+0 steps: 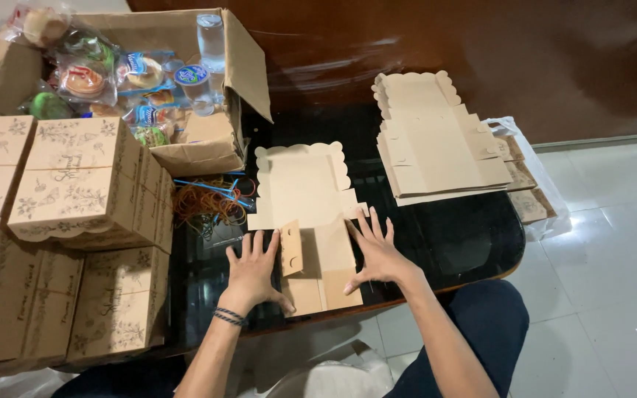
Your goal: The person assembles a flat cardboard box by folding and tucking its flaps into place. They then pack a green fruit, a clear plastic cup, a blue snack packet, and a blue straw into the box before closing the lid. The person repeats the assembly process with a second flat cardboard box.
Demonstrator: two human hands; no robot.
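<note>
A flat box blank [307,221] lies between the hands, long axis running away from the person, scalloped end farthest. The left hand [253,269] and right hand [374,249] press on it, fingers spread, gripping nothing.

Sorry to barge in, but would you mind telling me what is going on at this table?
A person is pressing a flat brown cardboard box blank onto a dark glossy table with both bare hands. The left hand lies flat beside a raised side flap; the right hand is spread over the opposite side. A stack of unfolded blanks waits further back. Finished printed boxes are piled at the left, next to an open carton of wrapped snacks and water cups, with rubber bands below it.
</note>
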